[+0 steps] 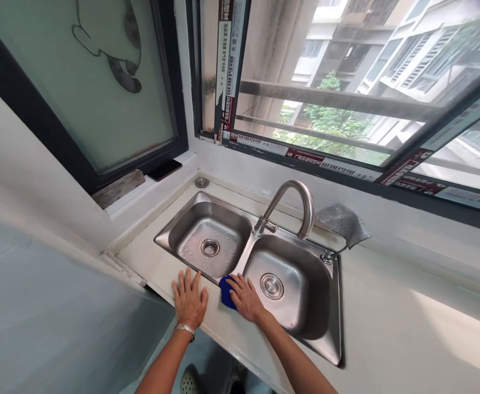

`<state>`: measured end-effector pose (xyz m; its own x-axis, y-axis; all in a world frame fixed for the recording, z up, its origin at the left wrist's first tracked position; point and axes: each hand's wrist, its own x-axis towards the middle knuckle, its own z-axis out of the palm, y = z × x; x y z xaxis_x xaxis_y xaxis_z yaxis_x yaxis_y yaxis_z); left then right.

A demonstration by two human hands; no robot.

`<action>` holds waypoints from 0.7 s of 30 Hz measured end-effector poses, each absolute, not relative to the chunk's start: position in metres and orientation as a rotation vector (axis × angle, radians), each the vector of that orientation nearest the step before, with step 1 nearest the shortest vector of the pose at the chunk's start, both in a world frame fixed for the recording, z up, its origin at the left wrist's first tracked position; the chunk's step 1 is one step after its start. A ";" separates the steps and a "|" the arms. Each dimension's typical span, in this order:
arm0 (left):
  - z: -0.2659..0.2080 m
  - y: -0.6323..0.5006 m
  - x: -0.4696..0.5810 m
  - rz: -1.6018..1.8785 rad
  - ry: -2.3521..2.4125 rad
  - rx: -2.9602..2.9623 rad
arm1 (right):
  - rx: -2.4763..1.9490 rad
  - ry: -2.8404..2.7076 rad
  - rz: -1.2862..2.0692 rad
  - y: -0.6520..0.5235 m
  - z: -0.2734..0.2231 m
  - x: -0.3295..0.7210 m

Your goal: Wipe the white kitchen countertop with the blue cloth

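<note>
My left hand lies flat on the pale countertop, fingers spread and holding nothing, just in front of the left sink bowl. A bracelet circles that wrist. My right hand presses down on a blue cloth at the sink's front edge, near the divider between the two bowls. Its fingers cover the right part of the cloth. Beside this hand is the right sink bowl, with a round drain cover in its bottom. Water drops dot the left bowl.
A curved metal faucet rises behind the divider. Silvery mesh material lies at the back right. A round drain fitting sits at the rear left corner. A dark phone-like slab rests on the sill below the window.
</note>
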<state>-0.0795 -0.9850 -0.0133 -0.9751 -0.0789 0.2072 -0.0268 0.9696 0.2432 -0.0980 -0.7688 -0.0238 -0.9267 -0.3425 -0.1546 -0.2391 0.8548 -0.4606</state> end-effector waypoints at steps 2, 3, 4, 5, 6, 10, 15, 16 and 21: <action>-0.012 -0.985 -0.080 -0.353 -2.913 0.089 | -0.464 2.790 -0.664 -0.766 -0.032 -0.110; -0.012 -0.985 -0.081 -0.353 -2.920 0.095 | -0.459 2.794 -0.669 -0.764 -0.036 -0.115; -0.012 -0.985 -0.081 -0.351 -2.925 0.100 | -0.447 2.804 -0.672 -0.763 -0.040 -0.119; -0.011 -0.985 -0.081 -0.348 -2.930 0.103 | -0.430 2.815 -0.675 -0.762 -0.044 -0.123; -0.011 -0.986 -0.081 -0.340 -2.934 0.101 | -0.410 2.832 -0.675 -0.762 -0.047 -0.128; -0.012 -0.986 -0.081 -0.304 -2.948 0.091 | -0.272 2.990 -0.620 -0.762 -0.054 -0.158; -0.015 -0.988 -0.083 -0.257 -2.977 0.095 | -0.042 3.094 -0.608 -0.743 -0.056 -0.221; -0.016 -0.988 -0.083 -0.244 -2.984 0.094 | -0.009 3.102 -0.614 -0.738 -0.057 -0.233; -0.017 -0.989 -0.084 -0.218 -3.025 0.098 | 0.043 3.111 -0.665 -0.717 -0.061 -0.272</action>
<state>-0.0840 -0.9886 -0.0168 -0.9922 -0.0716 0.1019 -0.0562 0.9876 0.1463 -0.2718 -0.7171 -0.0612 -0.9988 0.0346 0.0340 0.0177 0.9122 -0.4093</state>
